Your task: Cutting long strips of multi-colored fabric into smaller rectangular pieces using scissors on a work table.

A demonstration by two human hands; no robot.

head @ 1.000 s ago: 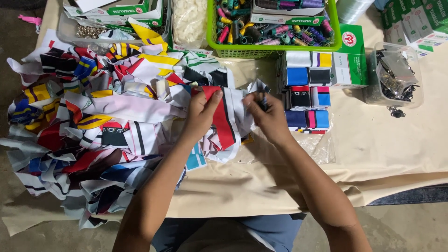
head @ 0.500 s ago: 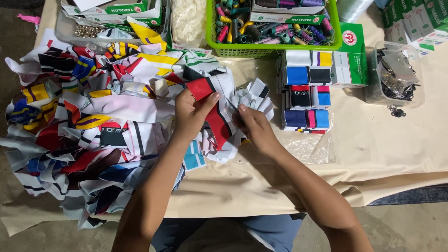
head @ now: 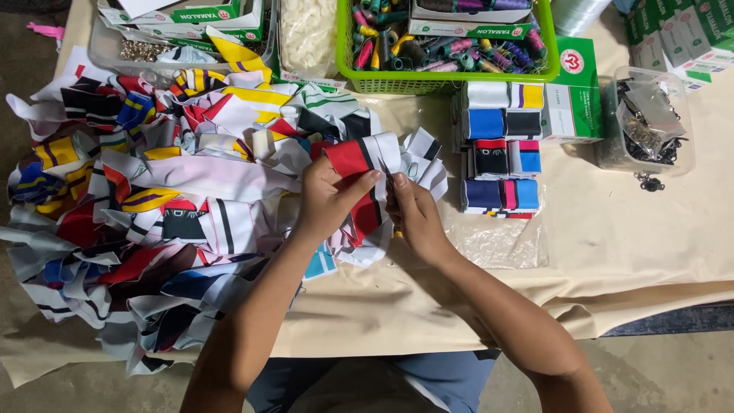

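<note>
A cloth-covered tabletop [head: 650, 252] is carrying the work. Both hands, left hand [head: 325, 200] and right hand [head: 413, 218], are pinching one red-and-white fabric strip [head: 359, 164]; a small folded stack [head: 501, 149] is lying finished beside them, a large loose pile [head: 145, 206] remaining.

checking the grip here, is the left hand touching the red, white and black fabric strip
Touching. The head view shows the left hand with its thumb pressed across the red, white and black fabric strip; the right hand pinches it too.

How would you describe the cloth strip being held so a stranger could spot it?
Find the big heap of colourful fabric strips left of the green basket. At its right edge, the left hand and right hand hold a strip: red, with a black stripe and white end.
</note>
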